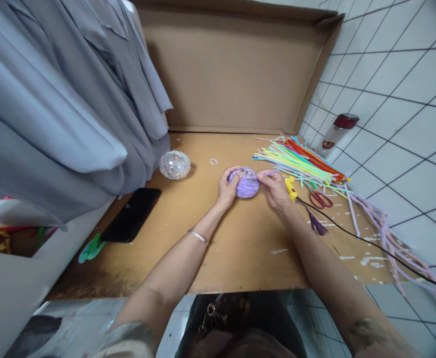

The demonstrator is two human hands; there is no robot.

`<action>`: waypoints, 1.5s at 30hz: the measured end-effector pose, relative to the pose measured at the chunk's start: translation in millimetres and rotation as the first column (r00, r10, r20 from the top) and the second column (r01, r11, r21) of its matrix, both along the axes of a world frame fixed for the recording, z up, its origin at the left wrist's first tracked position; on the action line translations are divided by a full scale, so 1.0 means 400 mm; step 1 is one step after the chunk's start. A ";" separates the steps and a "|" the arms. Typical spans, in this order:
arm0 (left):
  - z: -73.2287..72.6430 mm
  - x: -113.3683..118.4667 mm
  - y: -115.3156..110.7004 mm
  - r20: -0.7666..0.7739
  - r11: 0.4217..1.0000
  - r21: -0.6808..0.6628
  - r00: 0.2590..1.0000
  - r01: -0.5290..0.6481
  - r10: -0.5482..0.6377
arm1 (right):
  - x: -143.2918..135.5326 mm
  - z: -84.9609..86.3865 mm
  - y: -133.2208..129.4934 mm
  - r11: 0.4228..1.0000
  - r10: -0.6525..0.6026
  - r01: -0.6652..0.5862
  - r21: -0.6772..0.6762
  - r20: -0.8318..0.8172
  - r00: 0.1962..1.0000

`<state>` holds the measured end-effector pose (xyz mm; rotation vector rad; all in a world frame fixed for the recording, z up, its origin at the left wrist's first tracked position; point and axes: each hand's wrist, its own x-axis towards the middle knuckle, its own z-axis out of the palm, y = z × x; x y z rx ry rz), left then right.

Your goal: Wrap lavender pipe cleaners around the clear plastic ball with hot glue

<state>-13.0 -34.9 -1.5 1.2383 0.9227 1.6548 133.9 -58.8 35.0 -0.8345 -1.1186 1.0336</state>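
At the middle of the wooden table, my left hand (228, 188) grips the left side of a round ball wrapped in purple pipe cleaner (248, 188). Some of the ball's top shows uncovered, greyish and clear. To its right, my right hand (275, 189) pinches a purple pipe cleaner strand (272, 173), whose free end sticks out past the fingers. The strand runs across the ball's upper right side. Just beyond my right hand lies a yellow glue gun (290, 189), partly covered by that hand.
Coloured pipe cleaners (296, 159) pile at the back right, near red-handled scissors (320, 200), a purple tassel (316, 223) and a bottle (335, 134). A black cord (347, 229) crosses the right side. Left are a clear ball (175, 165), a black phone (132, 215) and grey cloth (72, 99). Cardboard (236, 69) stands behind.
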 end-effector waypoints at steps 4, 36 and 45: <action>-0.004 -0.004 0.011 0.024 1.000 -0.013 0.999 0.027 -0.027 | 0.001 -0.005 0.004 0.997 -0.049 0.036 0.073 0.190 0.981; 0.006 -0.020 0.021 0.068 0.991 -0.034 0.989 0.133 -0.131 | -0.006 -0.037 -0.004 0.947 -0.256 0.121 0.297 0.475 0.842; 0.023 -0.017 0.001 0.021 0.983 0.061 0.985 0.171 -0.173 | -0.022 -0.036 -0.028 0.901 -0.343 0.072 0.427 0.603 0.720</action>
